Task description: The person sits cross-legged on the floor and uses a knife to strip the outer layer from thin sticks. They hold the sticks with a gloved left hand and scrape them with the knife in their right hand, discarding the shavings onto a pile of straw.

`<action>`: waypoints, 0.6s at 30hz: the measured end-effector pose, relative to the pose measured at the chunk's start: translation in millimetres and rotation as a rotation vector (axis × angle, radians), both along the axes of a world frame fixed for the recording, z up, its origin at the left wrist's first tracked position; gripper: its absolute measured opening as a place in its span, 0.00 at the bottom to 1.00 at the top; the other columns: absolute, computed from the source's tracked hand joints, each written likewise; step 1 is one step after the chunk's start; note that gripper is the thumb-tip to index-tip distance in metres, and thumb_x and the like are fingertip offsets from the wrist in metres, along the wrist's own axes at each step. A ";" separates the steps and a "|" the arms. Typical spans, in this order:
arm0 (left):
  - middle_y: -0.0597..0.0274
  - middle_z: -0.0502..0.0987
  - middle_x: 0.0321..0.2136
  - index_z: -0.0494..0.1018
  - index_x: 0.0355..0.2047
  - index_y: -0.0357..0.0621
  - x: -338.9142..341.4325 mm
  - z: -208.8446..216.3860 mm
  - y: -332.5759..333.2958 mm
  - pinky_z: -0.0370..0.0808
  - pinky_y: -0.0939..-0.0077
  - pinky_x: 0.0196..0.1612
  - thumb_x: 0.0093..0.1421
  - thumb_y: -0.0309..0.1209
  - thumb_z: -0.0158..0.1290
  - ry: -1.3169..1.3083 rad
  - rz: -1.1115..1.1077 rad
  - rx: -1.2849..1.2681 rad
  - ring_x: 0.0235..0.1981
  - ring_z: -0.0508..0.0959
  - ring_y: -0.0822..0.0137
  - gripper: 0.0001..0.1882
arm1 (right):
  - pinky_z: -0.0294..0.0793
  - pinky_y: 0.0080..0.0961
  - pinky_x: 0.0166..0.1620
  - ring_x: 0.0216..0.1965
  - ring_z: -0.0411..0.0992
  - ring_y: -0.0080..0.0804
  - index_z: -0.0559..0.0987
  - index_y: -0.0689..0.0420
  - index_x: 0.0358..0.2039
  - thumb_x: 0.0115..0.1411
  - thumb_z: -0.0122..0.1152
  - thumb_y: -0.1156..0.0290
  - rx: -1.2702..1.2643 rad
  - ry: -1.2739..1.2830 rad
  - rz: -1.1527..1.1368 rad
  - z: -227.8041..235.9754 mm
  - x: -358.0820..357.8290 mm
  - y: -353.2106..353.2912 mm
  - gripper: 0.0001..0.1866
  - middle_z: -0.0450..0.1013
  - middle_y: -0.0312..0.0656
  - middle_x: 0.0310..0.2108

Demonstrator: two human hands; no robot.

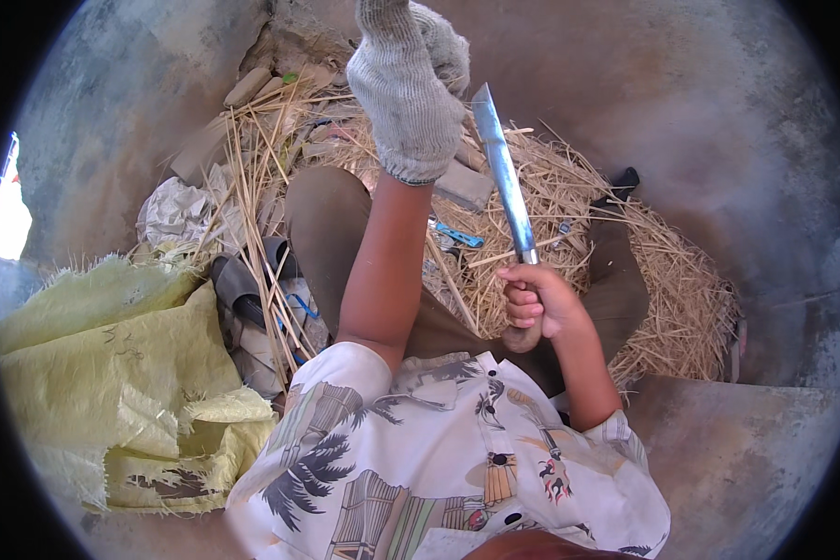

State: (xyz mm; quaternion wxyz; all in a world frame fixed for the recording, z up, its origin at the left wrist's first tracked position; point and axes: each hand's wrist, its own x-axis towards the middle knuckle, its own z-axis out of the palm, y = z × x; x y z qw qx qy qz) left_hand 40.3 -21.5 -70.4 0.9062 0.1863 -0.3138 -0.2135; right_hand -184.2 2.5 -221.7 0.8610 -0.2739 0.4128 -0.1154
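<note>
My left hand (411,107), in a grey-white knitted glove, is raised at the top of the view. Its fingers look bent and part of them runs past the upper edge; what they hold, if anything, is hidden. Bare, my right hand (543,301) wraps round the wooden handle (523,336) of a long knife (504,173). The blade points up and away, slightly left, its squared tip just right of the glove. Below the blade a heap of pale split strips and shavings (672,280) covers the ground between and beside my bent legs.
A blue cutter (459,233) lies among the shavings near a grey brick (465,185). Long thin sticks (252,215) lean at my left beside dark sandals (238,289). A yellow-green woven sack (121,373) spreads at the left, below a crumpled white bag (173,213).
</note>
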 end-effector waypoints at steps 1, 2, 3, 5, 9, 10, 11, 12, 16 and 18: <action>0.77 0.49 0.12 0.55 0.15 0.54 -7.1 10.1 6.2 0.50 0.78 0.15 0.68 0.57 0.47 0.027 0.019 0.042 0.11 0.51 0.79 0.31 | 0.52 0.18 0.12 0.09 0.52 0.16 0.64 0.49 0.18 0.57 0.66 0.74 -0.114 0.092 -0.035 19.8 0.6 5.5 0.19 0.55 0.26 0.11; 0.77 0.49 0.12 0.55 0.15 0.54 -6.7 11.6 8.0 0.50 0.78 0.15 0.68 0.57 0.47 0.016 0.048 0.060 0.11 0.51 0.79 0.31 | 0.52 0.18 0.12 0.09 0.52 0.15 0.64 0.49 0.18 0.58 0.66 0.74 -0.225 0.180 -0.065 31.7 4.6 10.6 0.19 0.55 0.25 0.11; 0.76 0.50 0.12 0.56 0.15 0.54 -8.3 14.1 10.1 0.50 0.78 0.15 0.68 0.57 0.47 0.007 0.072 0.075 0.11 0.52 0.79 0.31 | 0.53 0.17 0.14 0.11 0.55 0.14 0.65 0.51 0.19 0.59 0.64 0.75 -0.395 0.166 -0.140 36.0 5.7 17.3 0.18 0.57 0.26 0.11; 0.76 0.50 0.12 0.56 0.14 0.54 -4.1 10.9 10.9 0.50 0.79 0.15 0.69 0.58 0.47 -0.079 0.139 0.053 0.11 0.53 0.79 0.31 | 0.54 0.17 0.16 0.12 0.56 0.13 0.66 0.53 0.19 0.60 0.64 0.75 -0.793 0.045 -0.336 28.3 12.4 17.7 0.17 0.60 0.27 0.12; 0.72 0.65 0.13 0.67 0.22 0.44 -4.6 -21.7 -7.1 0.67 0.81 0.19 0.69 0.60 0.42 -0.178 0.303 0.174 0.14 0.65 0.77 0.32 | 0.58 0.21 0.17 0.13 0.60 0.16 0.69 0.57 0.19 0.60 0.61 0.75 -1.289 0.168 -0.488 -64.4 19.9 -13.1 0.14 0.63 0.32 0.12; 0.72 0.64 0.13 0.66 0.22 0.45 -8.8 -24.1 -8.3 0.66 0.81 0.18 0.69 0.60 0.42 -0.179 0.269 0.171 0.14 0.64 0.77 0.32 | 0.58 0.22 0.17 0.13 0.61 0.18 0.70 0.57 0.19 0.59 0.61 0.75 -1.411 0.309 -0.476 -93.6 22.2 -23.3 0.13 0.64 0.32 0.12; 0.72 0.63 0.13 0.65 0.21 0.45 -8.7 -24.1 -8.8 0.65 0.81 0.18 0.69 0.60 0.43 -0.178 0.244 0.160 0.14 0.64 0.78 0.32 | 0.59 0.23 0.16 0.12 0.62 0.20 0.70 0.58 0.19 0.58 0.61 0.74 -1.167 0.383 -0.349 -103.9 24.5 -33.5 0.12 0.64 0.33 0.12; 0.72 0.63 0.13 0.64 0.21 0.46 0.2 -29.9 -11.3 0.64 0.81 0.17 0.69 0.61 0.43 -0.238 0.134 0.094 0.14 0.63 0.78 0.32 | 0.59 0.25 0.16 0.12 0.62 0.21 0.70 0.58 0.19 0.57 0.61 0.73 -0.921 0.452 -0.219 -110.3 24.8 -42.8 0.12 0.64 0.34 0.12; 0.71 0.61 0.12 0.62 0.18 0.48 9.9 -38.6 -11.9 0.61 0.80 0.16 0.68 0.62 0.43 -0.296 -0.036 0.006 0.13 0.62 0.78 0.33 | 0.59 0.23 0.15 0.10 0.60 0.22 0.70 0.56 0.20 0.56 0.62 0.71 -0.659 0.456 -0.118 -116.9 25.8 -38.5 0.11 0.64 0.32 0.13; 0.71 0.61 0.12 0.62 0.18 0.48 -0.6 -31.9 -8.8 0.60 0.80 0.15 0.67 0.62 0.43 -0.260 0.033 0.037 0.13 0.61 0.78 0.33 | 0.63 0.29 0.20 0.13 0.64 0.27 0.72 0.61 0.20 0.54 0.63 0.66 -0.756 0.467 -0.120 -124.9 22.1 -41.6 0.14 0.66 0.36 0.13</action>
